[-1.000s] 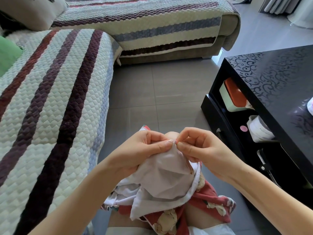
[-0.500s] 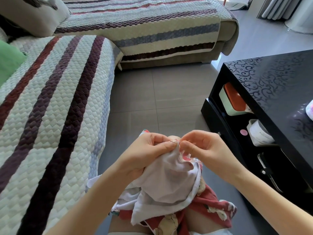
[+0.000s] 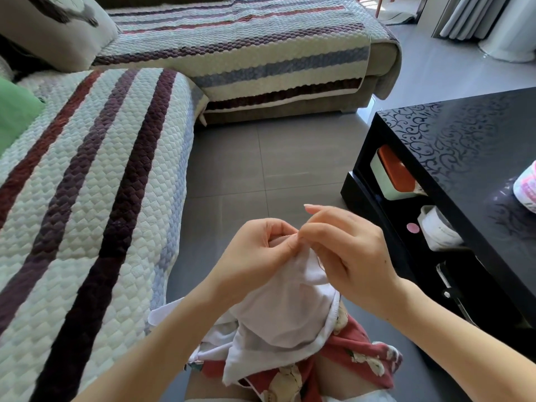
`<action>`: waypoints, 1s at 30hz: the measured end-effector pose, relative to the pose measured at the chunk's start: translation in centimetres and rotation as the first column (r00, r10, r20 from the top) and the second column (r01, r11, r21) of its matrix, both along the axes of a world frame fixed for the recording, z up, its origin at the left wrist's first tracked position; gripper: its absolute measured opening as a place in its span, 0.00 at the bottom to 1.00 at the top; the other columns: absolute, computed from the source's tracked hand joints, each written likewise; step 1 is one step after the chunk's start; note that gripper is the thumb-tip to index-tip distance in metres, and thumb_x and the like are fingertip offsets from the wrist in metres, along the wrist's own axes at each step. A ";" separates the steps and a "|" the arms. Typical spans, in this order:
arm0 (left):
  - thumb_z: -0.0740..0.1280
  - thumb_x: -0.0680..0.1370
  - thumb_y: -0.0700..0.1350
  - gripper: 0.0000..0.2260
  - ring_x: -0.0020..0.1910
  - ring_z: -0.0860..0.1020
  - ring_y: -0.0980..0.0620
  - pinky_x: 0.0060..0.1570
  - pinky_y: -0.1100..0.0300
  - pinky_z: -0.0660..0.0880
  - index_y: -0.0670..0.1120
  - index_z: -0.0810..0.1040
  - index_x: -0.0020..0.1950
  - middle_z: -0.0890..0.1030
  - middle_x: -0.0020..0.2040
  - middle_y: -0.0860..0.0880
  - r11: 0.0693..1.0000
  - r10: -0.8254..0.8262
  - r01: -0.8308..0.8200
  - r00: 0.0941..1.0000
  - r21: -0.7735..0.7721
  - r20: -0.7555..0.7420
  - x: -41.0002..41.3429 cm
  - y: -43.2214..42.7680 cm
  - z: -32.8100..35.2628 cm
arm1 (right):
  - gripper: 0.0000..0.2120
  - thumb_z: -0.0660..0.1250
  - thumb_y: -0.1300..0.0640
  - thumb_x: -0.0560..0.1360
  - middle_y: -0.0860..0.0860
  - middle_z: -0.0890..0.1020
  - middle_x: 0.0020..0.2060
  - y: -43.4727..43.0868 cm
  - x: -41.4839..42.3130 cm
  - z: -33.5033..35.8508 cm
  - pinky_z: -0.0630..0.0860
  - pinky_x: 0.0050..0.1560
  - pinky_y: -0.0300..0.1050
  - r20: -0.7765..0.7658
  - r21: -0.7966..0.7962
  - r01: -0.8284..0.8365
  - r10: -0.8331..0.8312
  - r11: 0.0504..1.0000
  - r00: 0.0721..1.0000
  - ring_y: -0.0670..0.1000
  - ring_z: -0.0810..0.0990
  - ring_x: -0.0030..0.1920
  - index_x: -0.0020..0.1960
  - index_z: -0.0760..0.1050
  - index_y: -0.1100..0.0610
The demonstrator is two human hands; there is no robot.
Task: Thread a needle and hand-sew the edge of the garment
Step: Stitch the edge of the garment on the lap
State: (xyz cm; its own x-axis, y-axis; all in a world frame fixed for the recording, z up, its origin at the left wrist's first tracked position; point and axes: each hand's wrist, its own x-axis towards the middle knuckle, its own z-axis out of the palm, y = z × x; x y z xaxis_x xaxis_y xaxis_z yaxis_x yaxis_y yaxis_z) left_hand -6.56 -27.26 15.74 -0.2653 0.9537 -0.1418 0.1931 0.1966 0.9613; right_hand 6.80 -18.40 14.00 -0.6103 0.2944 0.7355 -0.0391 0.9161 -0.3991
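Looking at the hands first, since that's where the change is. A second ago both were bunched tight on the raised peak of the white garment [image 3: 284, 309], all fingers curled in. Now our right hand [image 3: 348, 250] sits a bit higher and its index finger [image 3: 319, 210] sticks out straight, while the other fingers stay curled down at the cloth edge, pinching there. Our left hand [image 3: 255, 250] hasn't really budged. Thumb and fingers still pinch that same edge from the other side, so the two hands touch at the peak.

We reckon that's a stitch in progress, with the right hand re-gripping to work the needle through. Honestly though, the needle and thread are too small to make out, so we can't say where they are. The sewing looks underway, not finished.

From the pinch the garment hangs down onto our lap, draped over some red printed fabric [image 3: 362, 352].

Room-wise, a striped quilted sofa cover [image 3: 87, 198] runs along our left, with a green cushion [image 3: 14, 111] at its far left edge. Grey floor tiles [image 3: 275, 169] lie ahead. To our right stands a black coffee table [image 3: 464, 146]. A pink-and-white container [image 3: 526, 187] sits at the right edge of its top, and a box with an orange lid [image 3: 391, 172] is on the shelf underneath, near the table's left corner.
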 end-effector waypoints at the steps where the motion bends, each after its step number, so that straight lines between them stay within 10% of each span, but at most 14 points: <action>1: 0.67 0.78 0.41 0.11 0.28 0.71 0.65 0.31 0.72 0.65 0.49 0.77 0.36 0.74 0.25 0.62 1.000 0.014 -0.014 0.995 0.002 -0.096 0.1 0.1 -0.2 | 0.09 0.60 0.73 0.74 0.57 0.78 0.33 -0.4 0.0 0.3 0.78 0.54 0.55 -0.019 -0.020 -0.026 0.026 0.999 0.999 0.55 0.77 0.33 0.41 0.79 0.67; 4: 0.66 0.77 0.39 0.16 0.27 0.70 0.65 0.31 0.72 0.63 0.52 0.72 0.30 0.72 0.23 0.63 0.997 0.063 -0.071 0.944 -0.015 -0.323 0.4 -0.1 -1.2 | 0.08 0.60 0.74 0.74 0.58 0.78 0.34 -0.9 0.1 1.7 0.79 0.54 0.53 -0.112 -0.071 -0.125 0.117 0.990 0.987 0.54 0.77 0.36 0.44 0.76 0.65; 6: 0.67 0.78 0.41 0.10 0.33 0.74 0.66 0.36 0.71 0.68 0.48 0.80 0.37 0.79 0.30 0.60 0.997 0.060 -0.070 0.966 -0.032 -0.250 0.4 -0.6 -1.9 | 0.05 0.61 0.70 0.77 0.60 0.79 0.34 -0.4 -0.3 2.7 0.80 0.51 0.56 -0.154 -0.415 -0.189 0.136 0.890 0.979 0.57 0.81 0.37 0.44 0.74 0.64; 8: 0.67 0.79 0.43 0.06 0.40 0.78 0.64 0.43 0.71 0.71 0.45 0.83 0.46 0.83 0.39 0.55 0.996 0.054 -0.061 0.991 -0.057 -0.120 -0.1 -1.1 -1.8 | 0.04 0.61 0.62 0.78 0.60 0.79 0.33 1.2 -0.5 3.4 0.81 0.48 0.57 -0.205 -0.859 -0.254 0.156 0.445 0.966 0.58 0.82 0.35 0.45 0.68 0.61; 10: 0.68 0.78 0.45 0.07 0.44 0.79 0.63 0.46 0.70 0.72 0.46 0.84 0.50 0.84 0.42 0.54 0.995 -0.008 0.009 1.000 -0.100 0.014 -1.2 -1.3 -1.5 | 0.04 0.59 0.59 0.76 0.55 0.75 0.28 3.3 -0.2 3.0 0.80 0.33 0.48 -0.228 -0.973 -0.232 0.193 0.002 0.955 0.52 0.77 0.26 0.44 0.65 0.57; 12: 0.68 0.75 0.48 0.11 0.47 0.80 0.56 0.50 0.62 0.74 0.44 0.84 0.52 0.85 0.48 0.46 0.984 -0.097 0.117 0.985 -0.138 0.141 -2.0 -1.5 -1.2 | 0.04 0.58 0.60 0.76 0.49 0.68 0.23 6.1 0.0 1.8 0.65 0.21 0.36 -0.174 -0.980 -0.148 0.217 -0.133 0.960 0.45 0.65 0.21 0.42 0.65 0.56; 16: 0.68 0.73 0.47 0.14 0.47 0.79 0.49 0.48 0.60 0.76 0.38 0.82 0.53 0.83 0.48 0.41 0.965 -0.131 0.201 0.926 -0.168 0.354 -2.5 -1.5 -0.7 | 0.11 0.55 0.63 0.82 0.47 0.62 0.24 14.1 0.3 -3.0 0.53 0.20 0.32 0.167 -0.978 0.170 -0.038 0.123 0.985 0.42 0.57 0.19 0.41 0.67 0.55; 19: 0.68 0.73 0.46 0.14 0.45 0.79 0.50 0.45 0.62 0.76 0.37 0.82 0.52 0.82 0.46 0.42 0.960 -0.151 0.229 0.907 -0.160 0.393 -2.6 -1.4 -0.3 | 0.11 0.56 0.61 0.80 0.52 0.67 0.32 19.2 3.1 -6.4 0.59 0.20 0.32 0.345 -0.896 0.439 -0.512 0.070 0.787 0.43 0.64 0.21 0.40 0.67 0.52; 22: 0.68 0.72 0.45 0.12 0.44 0.80 0.52 0.44 0.64 0.77 0.39 0.83 0.50 0.83 0.44 0.44 0.966 -0.141 0.214 0.910 -0.149 0.389 -2.5 -1.4 -0.2 | 0.06 0.60 0.58 0.78 0.50 0.73 0.37 19.8 4.0 -7.6 0.65 0.30 0.36 0.430 -0.752 0.644 -0.635 0.142 0.642 0.47 0.71 0.34 0.43 0.71 0.52; 26: 0.68 0.72 0.44 0.10 0.45 0.80 0.53 0.45 0.65 0.76 0.41 0.84 0.48 0.83 0.43 0.46 0.966 -0.160 0.222 0.915 -0.133 0.369 -2.5 -1.2 0.0 | 0.03 0.69 0.54 0.75 0.48 0.79 0.37 12.7 0.4 -2.3 0.65 0.32 0.32 0.384 -0.774 0.359 -0.063 0.522 0.921 0.36 0.72 0.31 0.45 0.80 0.54; 30: 0.68 0.73 0.44 0.10 0.47 0.79 0.53 0.48 0.66 0.75 0.41 0.84 0.48 0.83 0.45 0.46 0.966 -0.177 0.229 0.925 -0.122 0.336 -2.6 -1.0 0.5 | 0.13 0.67 0.45 0.74 0.46 0.84 0.42 5.5 -0.1 1.8 0.69 0.38 0.33 0.411 -0.815 0.070 0.489 0.575 0.769 0.37 0.76 0.41 0.49 0.83 0.53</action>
State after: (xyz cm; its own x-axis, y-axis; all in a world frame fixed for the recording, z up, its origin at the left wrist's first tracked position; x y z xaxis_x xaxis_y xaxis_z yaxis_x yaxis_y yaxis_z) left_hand -9.16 -28.29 16.21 0.0160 0.9411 -0.3377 -0.0676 0.3380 0.9387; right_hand 6.74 -12.87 15.78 -0.9161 0.3529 -0.1904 0.2871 0.2460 -0.9258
